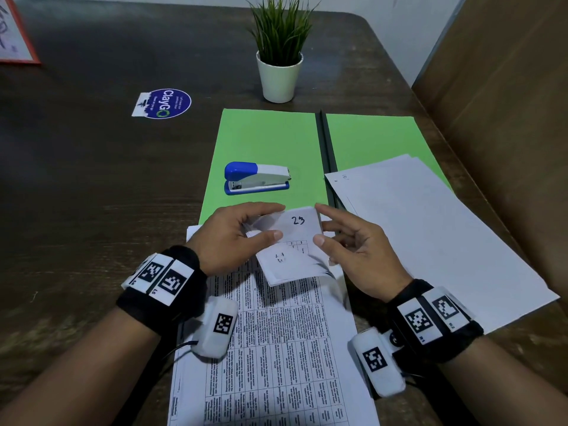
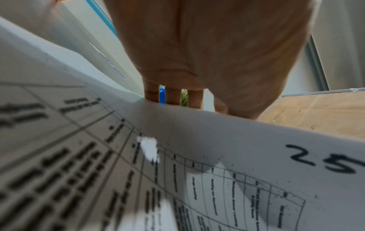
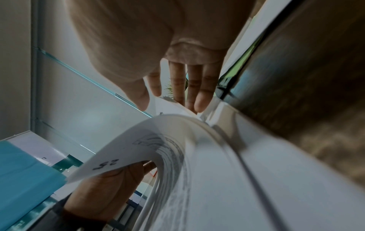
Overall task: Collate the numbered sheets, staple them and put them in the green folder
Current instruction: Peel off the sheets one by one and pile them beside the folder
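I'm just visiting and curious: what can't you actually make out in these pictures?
- Head view: print on the printed sheets is too small to read.
- Head view: the bent-back corners held by the left hand and right hand hide the page numbers beneath.
- Head view: the white sheets cover part of the green folder.
- Wrist views: the table text is blurred.

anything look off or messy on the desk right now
Mildly. The white loose sheets lie skewed across the open green folder and over its edge onto the table. The blue-and-grey stapler sits on the folder. Nothing looks damaged.
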Motion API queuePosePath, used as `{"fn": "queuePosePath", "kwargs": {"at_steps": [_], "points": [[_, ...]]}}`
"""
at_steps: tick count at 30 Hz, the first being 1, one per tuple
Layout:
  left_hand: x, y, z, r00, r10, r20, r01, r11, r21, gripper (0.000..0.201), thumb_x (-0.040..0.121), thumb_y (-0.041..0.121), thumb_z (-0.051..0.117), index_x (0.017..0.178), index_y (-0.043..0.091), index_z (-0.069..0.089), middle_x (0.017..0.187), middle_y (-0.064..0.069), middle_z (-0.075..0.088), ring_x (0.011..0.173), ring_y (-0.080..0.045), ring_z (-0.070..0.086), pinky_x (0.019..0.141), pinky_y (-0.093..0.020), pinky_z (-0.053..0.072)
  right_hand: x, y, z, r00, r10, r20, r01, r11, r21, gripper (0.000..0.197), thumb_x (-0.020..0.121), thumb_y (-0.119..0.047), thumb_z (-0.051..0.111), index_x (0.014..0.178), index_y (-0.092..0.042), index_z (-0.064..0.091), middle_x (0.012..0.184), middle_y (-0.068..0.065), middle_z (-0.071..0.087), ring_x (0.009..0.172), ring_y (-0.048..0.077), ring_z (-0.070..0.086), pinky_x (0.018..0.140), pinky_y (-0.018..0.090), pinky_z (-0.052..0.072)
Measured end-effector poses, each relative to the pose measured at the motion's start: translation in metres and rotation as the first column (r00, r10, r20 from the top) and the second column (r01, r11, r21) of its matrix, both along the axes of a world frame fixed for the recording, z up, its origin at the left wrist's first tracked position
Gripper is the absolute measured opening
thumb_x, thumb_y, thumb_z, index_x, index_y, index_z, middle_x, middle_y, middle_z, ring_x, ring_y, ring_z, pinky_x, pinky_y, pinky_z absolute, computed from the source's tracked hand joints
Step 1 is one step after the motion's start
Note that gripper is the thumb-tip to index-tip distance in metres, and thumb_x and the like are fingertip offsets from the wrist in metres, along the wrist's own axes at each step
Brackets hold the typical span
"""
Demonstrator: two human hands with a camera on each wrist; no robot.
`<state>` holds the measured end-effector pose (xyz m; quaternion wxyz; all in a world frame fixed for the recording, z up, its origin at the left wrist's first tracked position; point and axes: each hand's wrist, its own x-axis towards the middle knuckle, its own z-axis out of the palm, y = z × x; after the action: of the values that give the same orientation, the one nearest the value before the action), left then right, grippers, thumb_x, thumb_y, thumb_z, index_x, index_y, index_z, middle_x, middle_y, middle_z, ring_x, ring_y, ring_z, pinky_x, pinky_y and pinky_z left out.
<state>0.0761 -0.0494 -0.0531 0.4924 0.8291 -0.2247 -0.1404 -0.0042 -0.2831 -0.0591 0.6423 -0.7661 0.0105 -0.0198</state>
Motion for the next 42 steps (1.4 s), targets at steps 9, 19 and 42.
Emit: {"fn": "queuePosePath", "kwargs": {"at_steps": [9, 19, 42], "points": [[-0.0015, -0.0016, 0.0031, 1.000, -0.013, 0.002, 0.013, 1.000, -0.010, 0.036, 0.090, 0.027, 0.072, 0.125, 0.031, 0.069, 0.130, 0.020, 0.064, 0.118, 0.008, 0.058, 0.105, -0.031, 0.050, 0.0017, -0.0004, -0.0049, 1.000, 0.008, -0.017, -0.008, 1.000, 0.015, 0.050, 0.086, -0.018, 0.075, 0.128, -0.041, 0.061, 0.111, 0.003, 0.072, 0.077, 0.019, 0.063, 0.068, 0.027, 0.050], [-0.0013, -0.0009, 0.0044, 0.999, -0.023, 0.036, 0.021, 0.999, 0.050, 0.040, 0.089, 0.031, 0.072, 0.128, 0.035, 0.066, 0.130, 0.021, 0.064, 0.119, 0.010, 0.056, 0.105, -0.028, 0.049, 0.0026, 0.0006, -0.0045, 1.000, 0.006, -0.025, -0.006, 1.000, 0.004, 0.052, 0.077, -0.037, 0.074, 0.126, -0.049, 0.061, 0.116, 0.002, 0.071, 0.082, 0.038, 0.062, 0.069, 0.030, 0.051], [-0.0021, -0.0011, 0.0025, 0.997, 0.050, -0.057, -0.051, 0.999, -0.018, 0.033, 0.080, 0.046, 0.079, 0.108, 0.028, 0.076, 0.110, 0.012, 0.074, 0.101, -0.015, 0.070, 0.091, -0.043, 0.057, 0.0016, -0.0019, -0.0041, 0.999, 0.000, -0.041, 0.000, 1.000, -0.015, 0.049, 0.084, -0.032, 0.076, 0.130, -0.040, 0.061, 0.110, 0.012, 0.069, 0.076, 0.016, 0.063, 0.073, 0.032, 0.053]]}}
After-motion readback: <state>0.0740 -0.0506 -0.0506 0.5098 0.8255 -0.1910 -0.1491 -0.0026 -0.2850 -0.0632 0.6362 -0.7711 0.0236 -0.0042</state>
